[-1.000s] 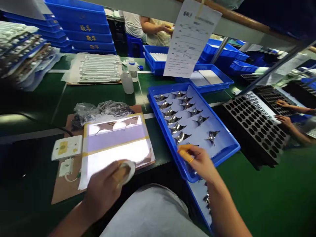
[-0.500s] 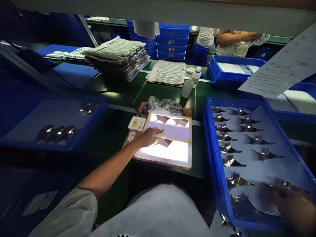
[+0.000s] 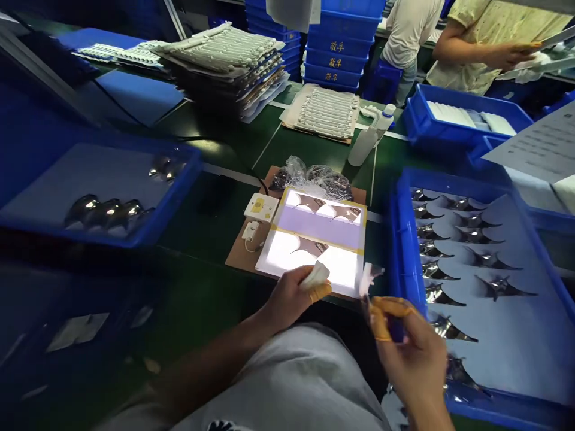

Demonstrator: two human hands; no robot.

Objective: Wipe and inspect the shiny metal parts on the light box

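My left hand [image 3: 291,298], fingertips wrapped in yellow, grips a folded white cloth [image 3: 317,273] at the front edge of a lit panel [image 3: 344,269]. Dark printed curved shapes show on the panel, with a purple band [image 3: 321,227] across its middle. Between the thumb and fingers of my right hand [image 3: 406,344] is a shiny, curved metal piece [image 3: 369,281], upright and slightly blurred. To its right, a blue tray [image 3: 399,239] carries rows of similar pointed metal pieces [image 3: 485,258] on pale lining.
A left blue tray [image 3: 191,179] holds rounded shiny pieces [image 3: 112,214]. Behind the panel lie plastic bags [image 3: 330,179] of dark items. Farther back stand a squeeze bottle [image 3: 363,145], stacked white racks [image 3: 224,54] and blue crates [image 3: 336,60]. Two people work beyond the bench.
My right hand has come from the right tray to the panel's front with a metal piece in it. The left hand has drawn back toward me with the cloth. The view has shifted.
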